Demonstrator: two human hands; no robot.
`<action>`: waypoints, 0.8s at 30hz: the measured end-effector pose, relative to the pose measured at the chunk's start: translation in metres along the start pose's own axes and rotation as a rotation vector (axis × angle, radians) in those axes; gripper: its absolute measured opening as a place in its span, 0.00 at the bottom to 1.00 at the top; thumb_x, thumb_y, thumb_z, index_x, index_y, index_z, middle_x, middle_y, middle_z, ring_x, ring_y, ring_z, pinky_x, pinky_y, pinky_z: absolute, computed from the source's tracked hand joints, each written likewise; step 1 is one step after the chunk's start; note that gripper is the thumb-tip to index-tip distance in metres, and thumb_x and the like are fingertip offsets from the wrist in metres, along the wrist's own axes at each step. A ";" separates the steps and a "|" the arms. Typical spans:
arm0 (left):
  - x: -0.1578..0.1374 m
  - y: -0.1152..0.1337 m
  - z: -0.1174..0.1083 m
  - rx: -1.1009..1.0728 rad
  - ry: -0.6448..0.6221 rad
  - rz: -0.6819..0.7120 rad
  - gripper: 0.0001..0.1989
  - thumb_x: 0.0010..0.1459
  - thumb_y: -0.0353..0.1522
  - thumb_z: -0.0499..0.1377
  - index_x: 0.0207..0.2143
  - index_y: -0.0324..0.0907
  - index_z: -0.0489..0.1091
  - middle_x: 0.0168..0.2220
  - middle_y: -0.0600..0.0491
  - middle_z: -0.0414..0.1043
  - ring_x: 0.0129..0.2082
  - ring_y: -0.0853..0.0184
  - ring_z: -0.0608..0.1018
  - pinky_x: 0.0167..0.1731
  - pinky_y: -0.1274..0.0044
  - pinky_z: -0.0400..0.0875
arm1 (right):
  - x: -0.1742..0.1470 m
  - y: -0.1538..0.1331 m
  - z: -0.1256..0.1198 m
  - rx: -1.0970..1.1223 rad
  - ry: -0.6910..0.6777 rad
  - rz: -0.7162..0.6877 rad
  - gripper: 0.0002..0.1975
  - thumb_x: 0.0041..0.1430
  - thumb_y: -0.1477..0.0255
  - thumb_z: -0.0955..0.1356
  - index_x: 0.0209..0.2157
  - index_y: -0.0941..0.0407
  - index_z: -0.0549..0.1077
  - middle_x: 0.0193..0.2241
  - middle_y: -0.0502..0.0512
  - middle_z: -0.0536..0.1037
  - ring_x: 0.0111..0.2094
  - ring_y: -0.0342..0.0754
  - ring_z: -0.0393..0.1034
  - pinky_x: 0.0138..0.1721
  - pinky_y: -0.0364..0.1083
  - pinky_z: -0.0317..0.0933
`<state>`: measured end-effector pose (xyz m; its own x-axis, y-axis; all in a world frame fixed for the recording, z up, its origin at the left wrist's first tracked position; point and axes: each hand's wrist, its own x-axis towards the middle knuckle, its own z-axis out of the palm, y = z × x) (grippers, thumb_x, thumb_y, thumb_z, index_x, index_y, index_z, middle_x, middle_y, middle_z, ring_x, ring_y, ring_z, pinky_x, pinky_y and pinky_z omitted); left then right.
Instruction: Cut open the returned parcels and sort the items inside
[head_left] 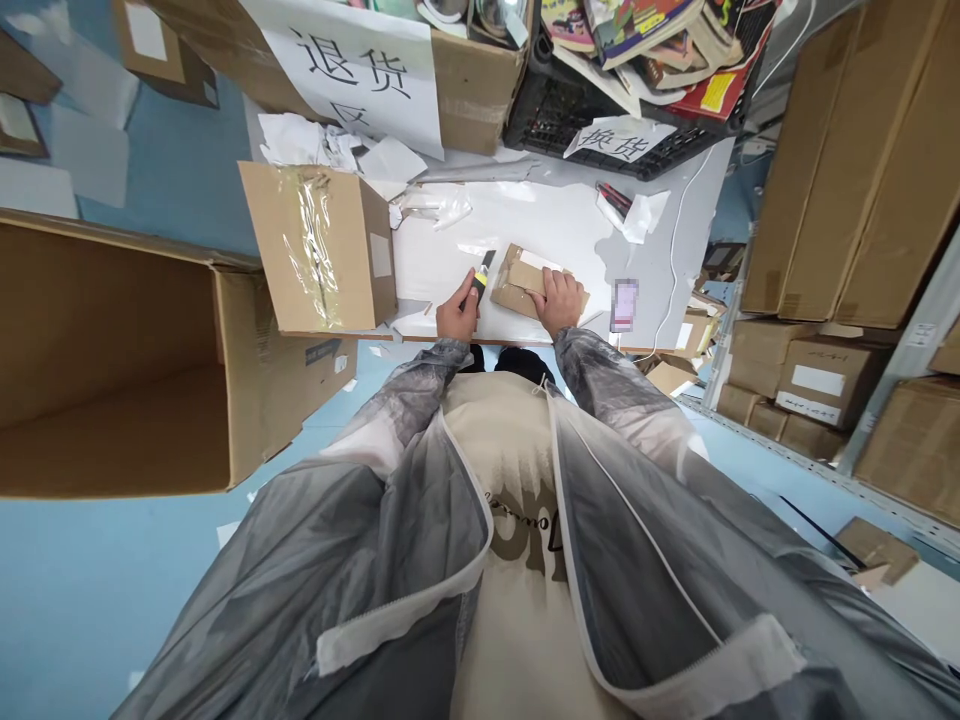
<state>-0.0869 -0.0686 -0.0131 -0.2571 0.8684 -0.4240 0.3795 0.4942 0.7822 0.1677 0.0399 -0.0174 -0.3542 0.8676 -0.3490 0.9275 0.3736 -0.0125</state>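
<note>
Near the front edge of the white table (570, 220), my left hand (457, 312) is wrapped round a black and yellow utility knife (481, 280), its blade end pointing up and away from me. Just right of the knife lies a small cardboard box (517, 283) with a white label on top. My right hand (561, 300) grips the right end of that box, fingers bent over its top flap. Blade and box are apart. The inside of the box is not visible.
A taped carton (322, 250) stands left on the table. Behind are a labelled carton (480, 90) and a black crate (547, 110) of books. A phone (623, 305) with a white cable lies right. A large open box (112, 350) is at far left; shelves with boxes (825, 380) stand right.
</note>
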 end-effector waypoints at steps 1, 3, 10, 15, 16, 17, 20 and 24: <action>0.003 0.001 0.001 0.014 -0.009 -0.007 0.37 0.92 0.52 0.52 0.90 0.45 0.69 0.49 0.47 0.95 0.49 0.54 0.94 0.59 0.68 0.85 | 0.000 0.000 0.000 0.005 0.006 -0.001 0.42 0.92 0.48 0.56 0.86 0.63 0.71 0.70 0.80 0.79 0.69 0.76 0.69 0.70 0.68 0.64; 0.010 0.007 0.003 0.078 -0.047 -0.033 0.36 0.90 0.53 0.56 0.88 0.47 0.72 0.57 0.45 0.95 0.56 0.49 0.94 0.62 0.66 0.85 | 0.000 0.001 0.001 0.016 0.018 -0.002 0.42 0.92 0.47 0.56 0.85 0.63 0.72 0.69 0.79 0.80 0.68 0.75 0.69 0.70 0.68 0.64; 0.012 0.017 -0.002 0.160 -0.065 -0.043 0.34 0.89 0.50 0.58 0.86 0.48 0.75 0.64 0.42 0.92 0.66 0.43 0.91 0.68 0.63 0.82 | 0.000 0.001 -0.001 -0.035 0.012 -0.001 0.41 0.92 0.48 0.57 0.85 0.62 0.72 0.69 0.79 0.80 0.69 0.74 0.70 0.70 0.66 0.64; 0.006 0.014 -0.002 0.124 -0.094 -0.034 0.34 0.88 0.50 0.59 0.86 0.48 0.75 0.62 0.44 0.93 0.63 0.46 0.93 0.68 0.65 0.82 | 0.001 0.003 0.002 -0.014 0.033 -0.004 0.40 0.92 0.49 0.57 0.84 0.62 0.73 0.67 0.78 0.81 0.67 0.74 0.71 0.69 0.66 0.65; 0.006 0.015 -0.001 0.125 -0.097 -0.041 0.34 0.88 0.50 0.59 0.87 0.48 0.75 0.62 0.44 0.93 0.62 0.46 0.93 0.68 0.65 0.82 | 0.001 0.004 0.002 -0.011 0.035 -0.003 0.40 0.92 0.48 0.57 0.84 0.62 0.73 0.67 0.78 0.81 0.67 0.73 0.71 0.69 0.66 0.64; 0.007 0.016 0.000 0.126 -0.097 -0.048 0.34 0.89 0.50 0.59 0.87 0.48 0.74 0.63 0.44 0.93 0.62 0.46 0.93 0.68 0.65 0.82 | 0.001 0.004 0.002 -0.007 0.036 -0.002 0.41 0.92 0.48 0.57 0.84 0.62 0.73 0.67 0.78 0.81 0.67 0.73 0.71 0.69 0.66 0.64; 0.009 0.022 0.005 0.148 -0.102 -0.059 0.33 0.89 0.48 0.57 0.88 0.51 0.73 0.65 0.45 0.92 0.65 0.47 0.92 0.68 0.64 0.81 | 0.000 0.004 -0.001 0.001 0.030 -0.003 0.40 0.92 0.48 0.58 0.84 0.61 0.74 0.67 0.78 0.81 0.67 0.74 0.71 0.70 0.66 0.65; 0.008 0.032 0.008 0.240 -0.128 -0.093 0.33 0.89 0.47 0.57 0.89 0.55 0.70 0.68 0.45 0.90 0.65 0.44 0.90 0.68 0.62 0.80 | 0.000 0.001 -0.007 0.017 0.007 0.001 0.40 0.91 0.49 0.60 0.85 0.63 0.73 0.67 0.80 0.80 0.68 0.76 0.72 0.70 0.68 0.65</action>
<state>-0.0699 -0.0457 0.0049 -0.1917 0.8095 -0.5549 0.5629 0.5538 0.6135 0.1680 0.0425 -0.0109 -0.3537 0.8705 -0.3422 0.9298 0.3670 -0.0276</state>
